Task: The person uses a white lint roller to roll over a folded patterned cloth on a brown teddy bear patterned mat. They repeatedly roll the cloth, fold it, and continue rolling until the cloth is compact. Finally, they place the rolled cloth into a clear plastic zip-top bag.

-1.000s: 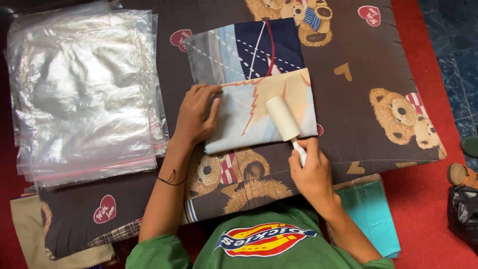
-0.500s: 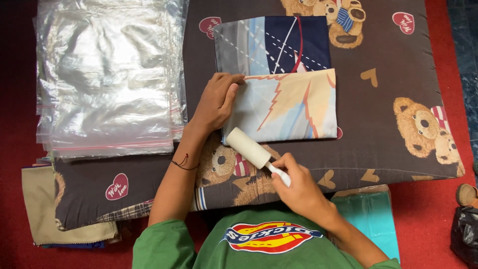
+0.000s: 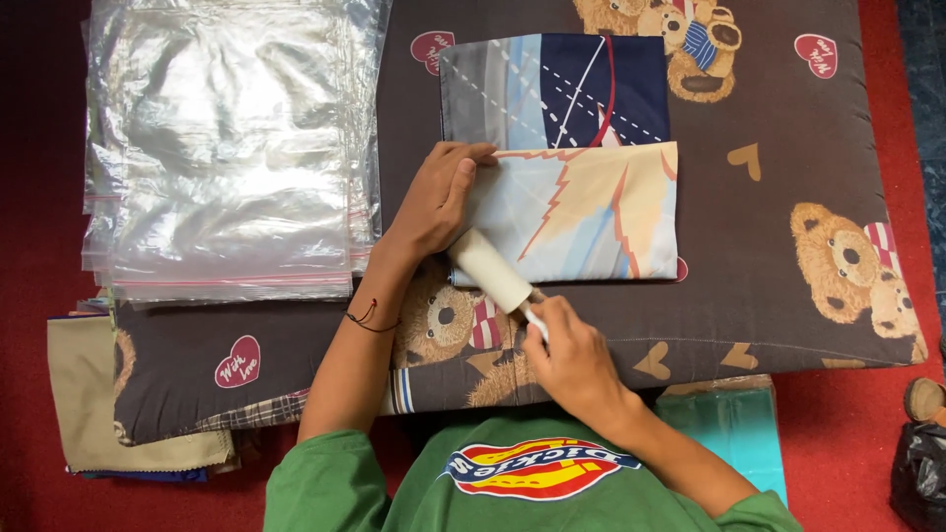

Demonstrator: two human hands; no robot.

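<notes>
Lint roller swept from cloth's right side to its lower-left corner within last second; pass nearly complete. Right hand fingers wrapped round roller handle. Left hand flat, pinning folded cloth on bear-print cushion. Bag stack left.

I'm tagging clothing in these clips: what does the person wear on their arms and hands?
Both hands are bare: the left hand and the right hand have no gloves or rings that show. Green short sleeves cover the upper arms, and the forearms are uncovered. A thin dark cord bracelet with a touch of red circles the left wrist.
</notes>
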